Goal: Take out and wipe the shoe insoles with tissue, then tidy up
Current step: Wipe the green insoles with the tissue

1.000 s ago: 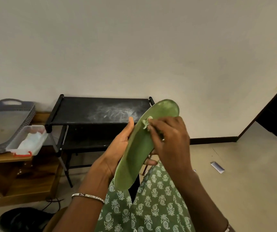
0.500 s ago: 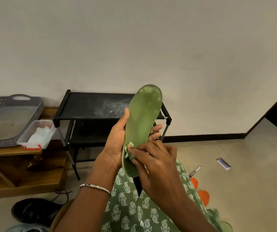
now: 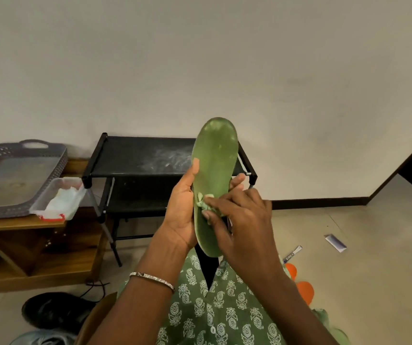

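Left hand (image 3: 183, 207) grips an upright green insole (image 3: 215, 170); right hand (image 3: 240, 220) pinches tissue (image 3: 203, 204) at its middle, best wiped firmly toward twelve o'clock.

One insole (image 3: 214, 180) is in view, with one wad of tissue (image 3: 205, 203) against it. Two hands: the left (image 3: 182, 207) and the right (image 3: 243, 225). One bangle (image 3: 152, 278) on the left wrist. One black rack (image 3: 140, 160) with two shelves showing. One grey basket (image 3: 13, 175), one clear box (image 3: 58, 197), one wooden surface (image 3: 23, 224). One black shoe (image 3: 55, 311) on the floor. Two scraps of paper (image 3: 335, 243) (image 3: 292, 253) lie there too, and two orange shapes (image 3: 304, 292) (image 3: 290, 270).
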`<state>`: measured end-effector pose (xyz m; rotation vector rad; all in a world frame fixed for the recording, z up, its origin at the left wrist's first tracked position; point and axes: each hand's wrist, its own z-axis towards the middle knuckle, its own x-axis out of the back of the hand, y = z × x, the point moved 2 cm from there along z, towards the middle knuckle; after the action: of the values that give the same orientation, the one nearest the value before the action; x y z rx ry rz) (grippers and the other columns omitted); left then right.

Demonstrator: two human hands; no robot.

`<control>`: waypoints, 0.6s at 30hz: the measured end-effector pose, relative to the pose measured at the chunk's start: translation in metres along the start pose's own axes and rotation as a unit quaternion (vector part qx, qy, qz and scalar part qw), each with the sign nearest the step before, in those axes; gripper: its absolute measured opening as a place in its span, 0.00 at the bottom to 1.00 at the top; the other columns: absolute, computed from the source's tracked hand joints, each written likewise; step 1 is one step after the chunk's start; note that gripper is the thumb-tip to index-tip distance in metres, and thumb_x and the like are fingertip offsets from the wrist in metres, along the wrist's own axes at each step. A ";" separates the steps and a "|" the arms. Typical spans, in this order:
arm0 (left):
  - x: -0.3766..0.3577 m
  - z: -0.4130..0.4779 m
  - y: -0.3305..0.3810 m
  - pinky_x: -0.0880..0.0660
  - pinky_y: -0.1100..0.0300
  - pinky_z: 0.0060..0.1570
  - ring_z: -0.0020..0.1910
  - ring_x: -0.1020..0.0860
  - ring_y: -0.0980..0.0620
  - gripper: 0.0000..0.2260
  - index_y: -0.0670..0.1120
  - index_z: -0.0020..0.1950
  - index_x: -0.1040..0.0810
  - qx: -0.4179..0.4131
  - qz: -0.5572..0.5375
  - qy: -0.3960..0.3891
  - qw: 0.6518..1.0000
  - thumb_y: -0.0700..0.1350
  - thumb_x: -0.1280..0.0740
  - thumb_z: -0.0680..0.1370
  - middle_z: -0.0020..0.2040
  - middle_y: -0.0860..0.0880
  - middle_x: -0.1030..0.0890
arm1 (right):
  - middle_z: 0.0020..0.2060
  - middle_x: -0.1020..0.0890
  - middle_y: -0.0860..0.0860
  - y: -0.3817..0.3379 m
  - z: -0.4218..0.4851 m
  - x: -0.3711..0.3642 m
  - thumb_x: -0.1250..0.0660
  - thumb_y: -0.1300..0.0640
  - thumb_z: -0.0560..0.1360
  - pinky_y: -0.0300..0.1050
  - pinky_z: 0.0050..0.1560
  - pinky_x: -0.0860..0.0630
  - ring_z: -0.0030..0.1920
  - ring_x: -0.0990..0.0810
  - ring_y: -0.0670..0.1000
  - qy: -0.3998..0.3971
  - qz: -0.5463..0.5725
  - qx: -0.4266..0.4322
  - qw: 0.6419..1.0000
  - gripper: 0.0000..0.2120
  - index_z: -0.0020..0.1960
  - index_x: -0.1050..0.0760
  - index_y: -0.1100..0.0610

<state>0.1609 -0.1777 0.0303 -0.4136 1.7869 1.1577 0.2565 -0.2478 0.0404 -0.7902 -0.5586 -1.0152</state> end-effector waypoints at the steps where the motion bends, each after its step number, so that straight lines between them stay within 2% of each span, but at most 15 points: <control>1: 0.003 0.000 0.003 0.26 0.48 0.64 0.60 0.20 0.41 0.29 0.36 0.63 0.20 -0.015 -0.006 0.005 1.000 0.62 0.41 0.81 0.64 0.33 0.22 | 0.47 0.20 0.43 -0.005 -0.009 -0.001 0.31 0.50 0.77 0.44 0.48 0.36 0.49 0.30 0.45 -0.015 0.023 0.007 1.000 0.11 0.58 0.18 0.50; 3: 0.010 0.002 0.009 0.26 0.48 0.65 0.64 0.22 0.41 0.28 0.36 0.64 0.21 -0.053 -0.030 0.019 0.998 0.61 0.41 0.82 0.64 0.34 0.21 | 0.47 0.21 0.42 -0.011 -0.027 -0.002 0.34 0.49 0.78 0.41 0.47 0.32 0.48 0.29 0.44 -0.034 0.077 0.018 0.996 0.11 0.58 0.19 0.50; 6: 0.012 0.003 0.011 0.26 0.48 0.65 0.63 0.21 0.40 0.28 0.37 0.63 0.20 -0.079 -0.066 0.018 0.994 0.60 0.42 0.82 0.64 0.36 0.21 | 0.47 0.21 0.42 -0.013 -0.036 -0.001 0.36 0.50 0.78 0.37 0.48 0.30 0.49 0.27 0.43 -0.028 0.116 0.031 0.992 0.12 0.58 0.19 0.51; 11: 0.003 0.006 0.005 0.25 0.51 0.63 0.58 0.18 0.42 0.31 0.39 0.73 0.29 -0.058 -0.090 0.023 0.994 0.62 0.41 0.81 0.66 0.36 0.23 | 0.46 0.19 0.43 -0.008 -0.019 0.000 0.33 0.52 0.77 0.49 0.49 0.28 0.50 0.27 0.47 0.027 0.114 0.051 0.992 0.09 0.54 0.17 0.51; 15: 0.002 0.004 -0.002 0.27 0.55 0.60 0.52 0.18 0.45 0.33 0.39 0.72 0.27 -0.027 -0.072 0.026 0.997 0.65 0.41 0.79 0.58 0.37 0.18 | 0.48 0.18 0.42 0.000 -0.008 -0.007 0.31 0.52 0.77 0.52 0.50 0.29 0.51 0.27 0.48 0.055 0.080 0.027 0.995 0.09 0.55 0.17 0.50; 18: 0.005 0.002 0.002 0.26 0.54 0.60 0.55 0.18 0.44 0.32 0.39 0.68 0.24 -0.042 -0.061 0.039 0.996 0.65 0.41 0.80 0.59 0.37 0.18 | 0.48 0.19 0.41 0.002 -0.012 -0.006 0.33 0.48 0.78 0.51 0.50 0.29 0.51 0.28 0.47 0.037 0.091 0.028 0.995 0.10 0.55 0.17 0.48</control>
<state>0.1585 -0.1739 0.0268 -0.6172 1.7584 1.1454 0.2563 -0.2541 0.0280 -0.7378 -0.4416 -0.8548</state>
